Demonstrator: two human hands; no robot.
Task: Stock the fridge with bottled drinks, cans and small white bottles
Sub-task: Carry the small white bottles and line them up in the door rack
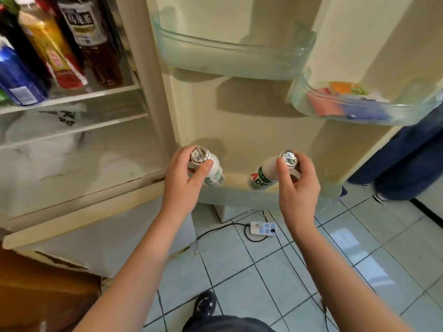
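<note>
My left hand (pixel 184 180) grips one small white bottle (pixel 214 174) by its neck, foil cap up. My right hand (pixel 298 185) pinches a second small white bottle (pixel 262 174) with green and red print just under its foil cap. Both bottles hang low in front of the open fridge door, at the bottom door shelf (pixel 239 195). On the fridge's inner shelf (pixel 72 98) at upper left stand a dark tea bottle (pixel 92 39), a yellow-labelled bottle (pixel 51 44) and a blue can (pixel 18 77).
An upper door bin (pixel 237 58) is see-through and holds nothing visible. A second bin (pixel 364 111) at right holds coloured packets. White bags fill the lower fridge compartment (pixel 55 149). A power strip (pixel 262 228) with cables lies on the tiled floor. Someone's jeans-clad leg (pixel 407 164) stands behind the door.
</note>
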